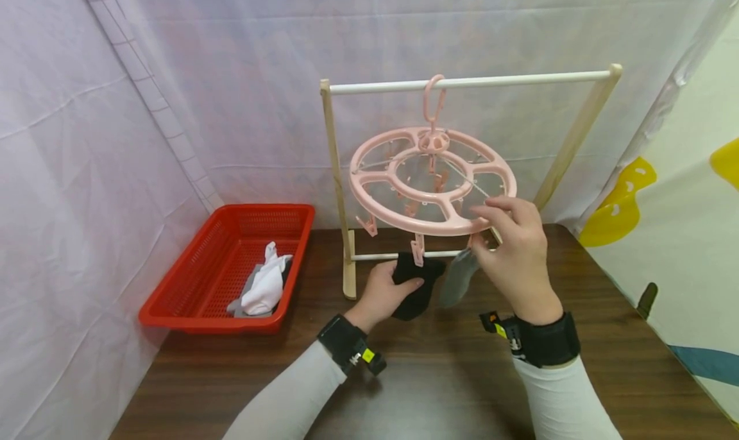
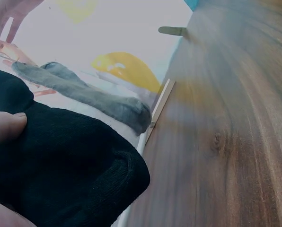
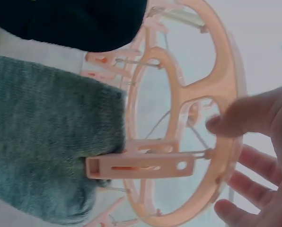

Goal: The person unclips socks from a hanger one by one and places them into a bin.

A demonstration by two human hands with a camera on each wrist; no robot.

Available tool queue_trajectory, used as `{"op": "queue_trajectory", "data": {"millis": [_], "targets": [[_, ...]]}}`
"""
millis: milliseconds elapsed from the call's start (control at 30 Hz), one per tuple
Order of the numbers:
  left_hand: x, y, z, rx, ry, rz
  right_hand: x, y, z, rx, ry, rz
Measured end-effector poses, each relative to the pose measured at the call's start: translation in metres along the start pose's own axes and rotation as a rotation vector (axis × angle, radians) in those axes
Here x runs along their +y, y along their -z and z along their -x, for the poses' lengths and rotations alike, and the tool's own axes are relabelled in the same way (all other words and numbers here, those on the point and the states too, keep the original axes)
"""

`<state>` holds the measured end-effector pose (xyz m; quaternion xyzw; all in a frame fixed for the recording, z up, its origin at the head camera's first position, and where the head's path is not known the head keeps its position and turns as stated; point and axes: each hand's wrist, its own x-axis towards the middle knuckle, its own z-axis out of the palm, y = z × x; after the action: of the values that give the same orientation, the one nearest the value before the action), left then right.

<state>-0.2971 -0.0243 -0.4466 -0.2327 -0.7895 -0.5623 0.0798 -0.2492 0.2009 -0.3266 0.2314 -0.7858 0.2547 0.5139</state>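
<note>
My left hand (image 1: 381, 297) holds a black sock (image 1: 417, 299), thumb on top, below a hanging pink clothespin (image 1: 417, 249). The left wrist view shows the toe end of this sock close up. At the right front of a round pink clip hanger (image 1: 404, 220), my right hand (image 1: 516, 254) has its thumb and fingers spread about the rim. Whether they press on it cannot be told. Beneath that hand hangs a grey sock (image 3: 51, 132), its cuff caught in a pink clothespin (image 3: 138, 166).
The hanger hooks over the white bar (image 1: 519, 79) of a wooden-legged stand. At the left, a red plastic basket (image 1: 190, 260) contains a white sock (image 1: 267, 289) and grey and dark pieces. A white curtain (image 1: 277, 49) backs the brown table (image 1: 392, 363).
</note>
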Motion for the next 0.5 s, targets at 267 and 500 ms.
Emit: {"op": "queue_trajectory", "data": {"millis": [267, 500], "targets": [[0.0, -0.001, 0.0, 0.012, 0.022, 0.011, -0.023, 0.01, -0.002, -0.026, 0.091, -0.078], [-0.001, -0.002, -0.001, 0.023, 0.032, 0.012, -0.049, 0.007, 0.004, -0.186, 0.146, -0.115]]}}
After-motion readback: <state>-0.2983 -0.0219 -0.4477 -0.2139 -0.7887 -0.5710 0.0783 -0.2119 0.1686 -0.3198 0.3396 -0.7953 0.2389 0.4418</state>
